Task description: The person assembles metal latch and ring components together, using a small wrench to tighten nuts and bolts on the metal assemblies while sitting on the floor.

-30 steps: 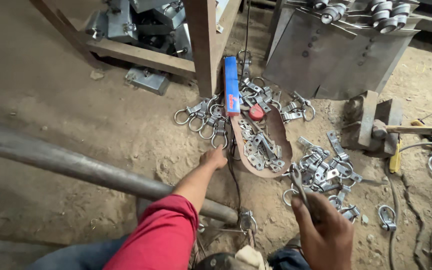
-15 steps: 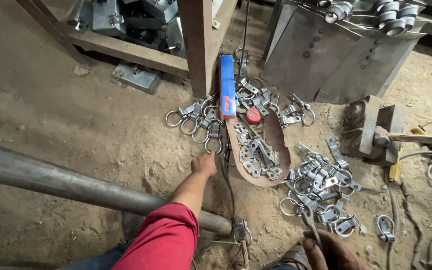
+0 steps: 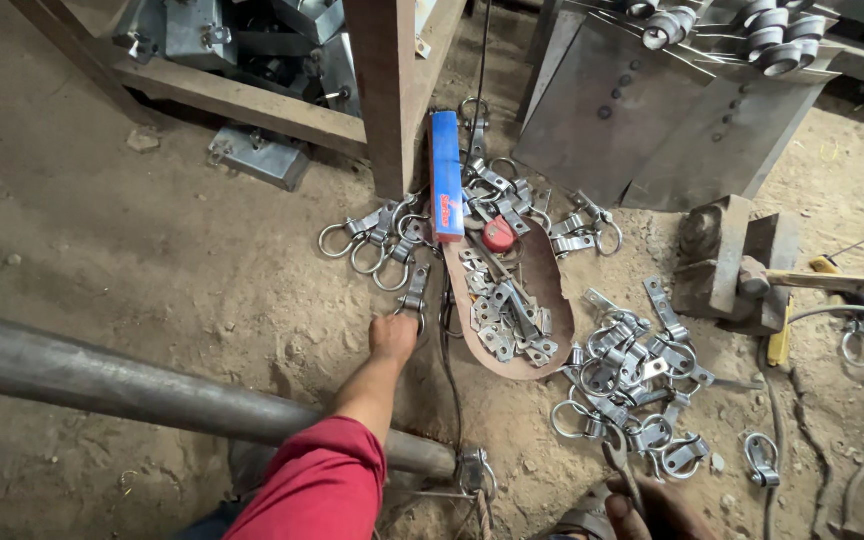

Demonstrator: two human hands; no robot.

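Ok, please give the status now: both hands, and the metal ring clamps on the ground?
Left hand reaching onto a ring clamp, grip hidden. Right hand at frame edge, holding a thin tool. Clamp pile beside it. Steel pipe crosses under left arm.

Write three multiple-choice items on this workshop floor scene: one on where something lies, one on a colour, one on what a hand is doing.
1. Where does the blue box lie?
A. On the dirt floor beside the wooden post
B. On top of the steel pipe
C. Inside the curved metal scoop

2. What colour is the sleeve on the left arm?
A. Green
B. Red
C. White

3. What is the left hand doing?
A. Gripping the hammer
B. Resting on the pipe
C. Reaching to a ring clamp on the floor

Answers:
1. A, the box lies on the ground along the wooden post.
2. B, the sleeve is plainly red.
3. C, its fingers meet a ring clamp on the dirt, past the steel pipe.
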